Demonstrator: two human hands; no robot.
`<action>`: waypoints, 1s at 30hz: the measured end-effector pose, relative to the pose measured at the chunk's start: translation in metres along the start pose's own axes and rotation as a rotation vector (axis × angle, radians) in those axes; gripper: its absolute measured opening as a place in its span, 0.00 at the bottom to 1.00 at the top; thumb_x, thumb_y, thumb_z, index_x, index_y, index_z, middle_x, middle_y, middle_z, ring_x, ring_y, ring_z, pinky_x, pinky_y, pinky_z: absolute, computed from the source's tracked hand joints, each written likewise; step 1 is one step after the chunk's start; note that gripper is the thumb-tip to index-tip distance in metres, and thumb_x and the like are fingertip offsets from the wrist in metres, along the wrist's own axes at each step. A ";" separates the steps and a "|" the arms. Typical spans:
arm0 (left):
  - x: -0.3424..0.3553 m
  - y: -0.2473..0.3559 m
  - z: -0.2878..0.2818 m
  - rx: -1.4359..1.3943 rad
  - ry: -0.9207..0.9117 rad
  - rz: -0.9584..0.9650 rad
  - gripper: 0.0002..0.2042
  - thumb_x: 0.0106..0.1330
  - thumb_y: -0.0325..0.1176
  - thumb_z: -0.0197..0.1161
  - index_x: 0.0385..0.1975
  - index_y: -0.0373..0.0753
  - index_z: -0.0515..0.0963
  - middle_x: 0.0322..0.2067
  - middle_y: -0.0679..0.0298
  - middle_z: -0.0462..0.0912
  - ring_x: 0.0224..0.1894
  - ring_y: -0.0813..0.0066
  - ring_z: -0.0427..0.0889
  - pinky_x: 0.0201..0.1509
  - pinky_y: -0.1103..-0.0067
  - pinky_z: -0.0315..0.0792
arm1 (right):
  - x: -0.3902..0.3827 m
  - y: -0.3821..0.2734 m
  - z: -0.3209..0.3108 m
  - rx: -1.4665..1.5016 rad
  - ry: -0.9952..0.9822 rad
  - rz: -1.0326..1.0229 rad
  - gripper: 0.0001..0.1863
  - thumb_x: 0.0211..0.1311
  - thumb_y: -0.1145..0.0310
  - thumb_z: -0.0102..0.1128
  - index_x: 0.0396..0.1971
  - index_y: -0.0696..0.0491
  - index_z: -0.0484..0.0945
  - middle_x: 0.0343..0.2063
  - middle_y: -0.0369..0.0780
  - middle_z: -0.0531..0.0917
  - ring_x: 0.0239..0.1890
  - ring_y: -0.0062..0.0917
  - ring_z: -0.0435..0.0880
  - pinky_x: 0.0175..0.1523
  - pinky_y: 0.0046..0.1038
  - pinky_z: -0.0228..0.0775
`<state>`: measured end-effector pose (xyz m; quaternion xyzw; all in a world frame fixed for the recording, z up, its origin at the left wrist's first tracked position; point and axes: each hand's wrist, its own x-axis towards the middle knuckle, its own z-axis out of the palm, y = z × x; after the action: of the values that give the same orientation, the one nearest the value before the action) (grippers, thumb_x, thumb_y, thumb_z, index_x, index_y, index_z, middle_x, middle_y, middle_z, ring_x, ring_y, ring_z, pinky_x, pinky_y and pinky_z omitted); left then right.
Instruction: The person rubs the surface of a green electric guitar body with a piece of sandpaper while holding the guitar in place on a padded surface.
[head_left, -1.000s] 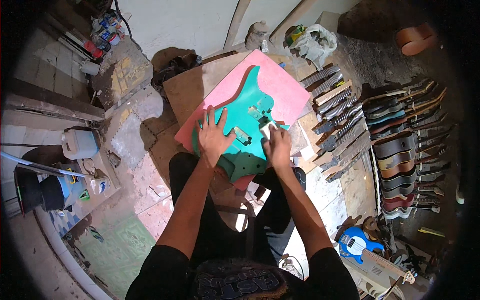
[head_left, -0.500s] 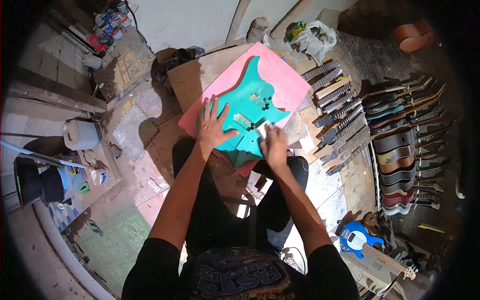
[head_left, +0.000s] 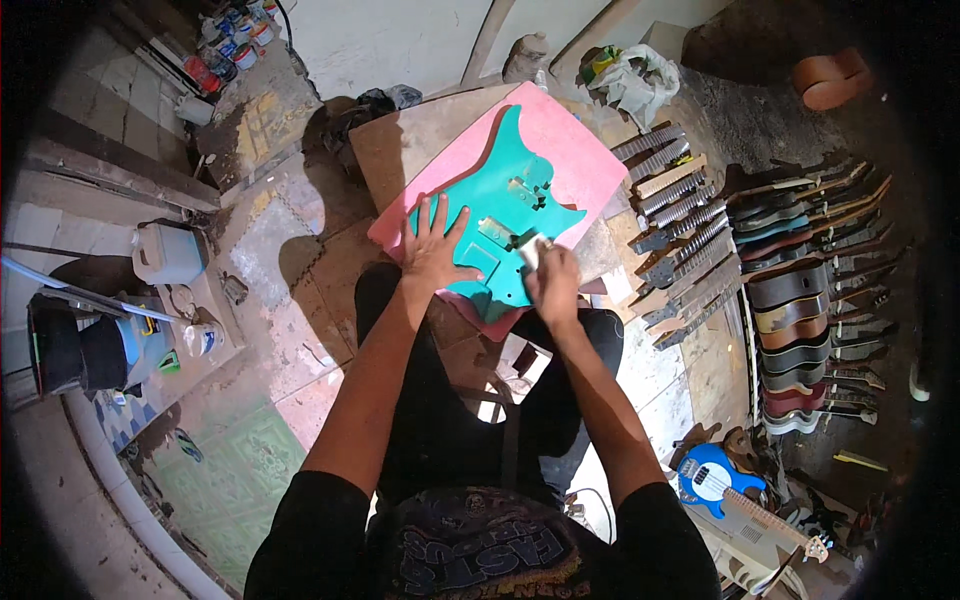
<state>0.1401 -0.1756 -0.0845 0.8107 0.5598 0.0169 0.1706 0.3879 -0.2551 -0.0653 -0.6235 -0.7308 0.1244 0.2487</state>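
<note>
A teal guitar body (head_left: pixel 485 180) with cut-out cavities lies on a pink board (head_left: pixel 570 150), set on worn wooden boards (head_left: pixel 375 145) over my lap. My left hand (head_left: pixel 432 250) rests flat on the body's left part, fingers spread. My right hand (head_left: pixel 553 282) grips a small pale block (head_left: pixel 532 250) against the body's right side, just below the middle cavity. Its fingertips are partly hidden.
Rows of guitar necks (head_left: pixel 680 230) and bodies (head_left: pixel 790 330) stand at right, with a blue bass (head_left: pixel 715 480) below. A low shelf with a jug (head_left: pixel 162 252) is at left; cans (head_left: pixel 245 55) sit back left, a white sack (head_left: pixel 650 85) behind the boards.
The guitar body and pink board appear higher in the view. My right hand with the block has shifted a little down along the body; my left hand stays spread on it.
</note>
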 end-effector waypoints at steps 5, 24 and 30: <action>0.002 0.000 -0.002 -0.020 -0.030 -0.008 0.69 0.37 0.75 0.76 0.82 0.55 0.49 0.81 0.45 0.36 0.82 0.37 0.31 0.77 0.36 0.36 | -0.016 -0.013 0.016 0.000 -0.029 0.002 0.32 0.53 0.72 0.69 0.62 0.50 0.77 0.53 0.49 0.78 0.51 0.50 0.76 0.53 0.49 0.70; -0.003 -0.005 0.011 -0.042 0.085 0.010 0.69 0.31 0.68 0.82 0.80 0.58 0.52 0.81 0.50 0.42 0.81 0.38 0.40 0.75 0.34 0.41 | -0.028 -0.044 0.010 -0.047 -0.282 -0.046 0.19 0.58 0.66 0.69 0.49 0.53 0.83 0.56 0.49 0.80 0.54 0.52 0.80 0.54 0.52 0.73; 0.000 0.000 0.001 -0.067 0.026 0.007 0.70 0.31 0.68 0.82 0.81 0.58 0.51 0.81 0.49 0.39 0.81 0.38 0.37 0.76 0.35 0.39 | 0.031 -0.009 -0.008 0.057 -0.074 0.073 0.35 0.51 0.76 0.68 0.64 0.50 0.75 0.52 0.50 0.78 0.53 0.51 0.76 0.58 0.49 0.69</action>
<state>0.1400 -0.1759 -0.0858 0.8063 0.5581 0.0470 0.1904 0.3810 -0.2273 -0.0479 -0.6373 -0.7123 0.1774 0.2344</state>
